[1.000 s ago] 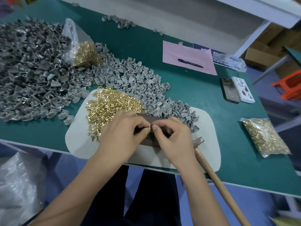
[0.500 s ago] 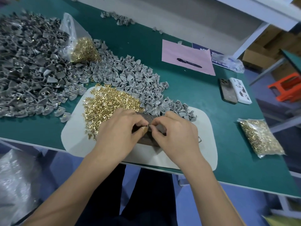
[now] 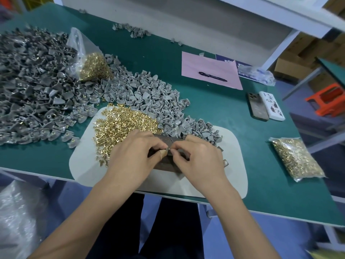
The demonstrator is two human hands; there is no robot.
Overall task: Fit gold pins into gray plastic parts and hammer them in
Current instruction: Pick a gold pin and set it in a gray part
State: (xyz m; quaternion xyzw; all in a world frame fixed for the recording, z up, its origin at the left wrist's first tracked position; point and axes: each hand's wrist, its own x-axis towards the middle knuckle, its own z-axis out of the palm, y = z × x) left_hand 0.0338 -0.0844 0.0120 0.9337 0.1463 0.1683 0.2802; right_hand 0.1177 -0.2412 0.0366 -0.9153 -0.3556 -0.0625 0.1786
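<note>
Your left hand [image 3: 133, 156] and right hand [image 3: 198, 157] pinch fingertips together over the dark metal block [image 3: 164, 165] — what they hold is too small to tell. Probably fitting a pin from the loose gold pin heap [image 3: 125, 122]; next comes hammering.

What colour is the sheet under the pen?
Pink: the sheet under the pen, head view.
</note>
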